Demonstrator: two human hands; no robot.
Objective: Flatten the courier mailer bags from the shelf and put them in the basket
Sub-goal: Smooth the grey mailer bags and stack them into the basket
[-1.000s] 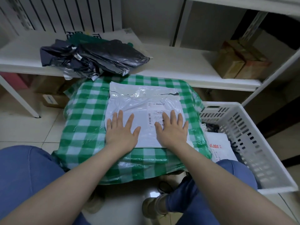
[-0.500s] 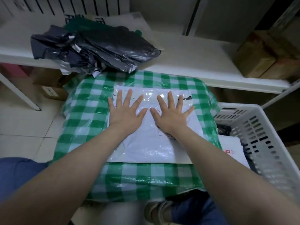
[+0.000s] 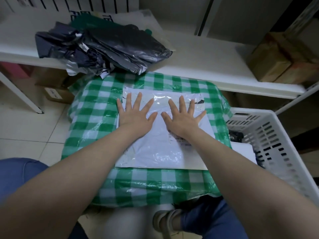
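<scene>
Where the white slotted basket (image 3: 269,135) stands at the right of the view, just beside the green-checked bundle (image 3: 96,135), its interior holds a flat white mailer (image 3: 245,150) and a dark item (image 3: 235,136) at the far end; the rest of its contents are hidden by the bundle and the right forearm. The white shelf (image 3: 198,64) carries a heap of dark grey crumpled mailer bags (image 3: 110,50), whose number cannot be told because they overlap, and two brown cardboard boxes (image 3: 276,61) at the right end. One white mailer bag (image 3: 155,144) lies flat on top of the checked bundle, its torn far edge toward the shelf and a printed label near the right wrist.

Both arms reach forward, bare to beyond the elbow. The left hand (image 3: 136,114) lies palm down on the far left part of the white bag, fingers spread wide and straight, its outermost fingers at or just over the bag's left edge. The right hand (image 3: 183,118) lies palm down on the far right part, fingers likewise fanned wide, thumb pointing toward the left thumb; the two thumbs are near but apart. Neither hand grasps anything; both press flat on the plastic.

Count: two hands, one basket, one white bag under the hands, one white mailer in the basket, two boxes on the shelf.
</scene>
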